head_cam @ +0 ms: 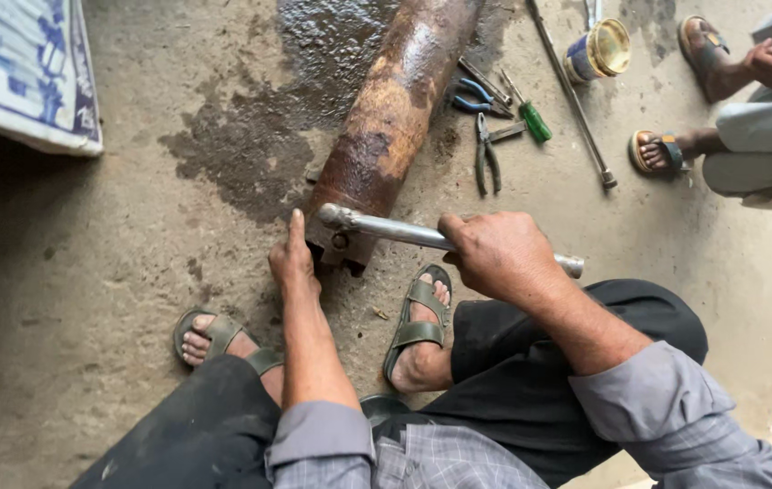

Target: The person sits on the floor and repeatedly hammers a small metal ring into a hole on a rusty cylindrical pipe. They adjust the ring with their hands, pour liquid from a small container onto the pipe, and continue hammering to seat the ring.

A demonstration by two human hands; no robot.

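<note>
Concrete floor: rough, grey-brown, with one dark wet stain spreading from the upper centre toward the left. No wall is visible; a white printed board with blue marks lies at the upper left corner.

Rusty cylinder: one long, corroded metal body lying on the floor, running from the top centre down to its near end between the person's feet, each in a green sandal.

Second person: crouched at the upper right, two sandalled feet and one hand showing, well apart from the cylinder.

Long rod: one thin steel bar lying diagonally to the right of the cylinder.

Metal handle: one bright steel lever whose head sits on the fitting at the cylinder's near end; the shaft extends to the right, crossing in front of the person's right foot.

Right hand: closed in a full fist around the handle's shaft, near its free end.

Left hand: flat and extended, fingers together, pressed against the left side of the cylinder's end; it grasps nothing.

Small tools, right of the cylinder: two pairs of pliers, one green-handled screwdriver, one open tin.
</note>
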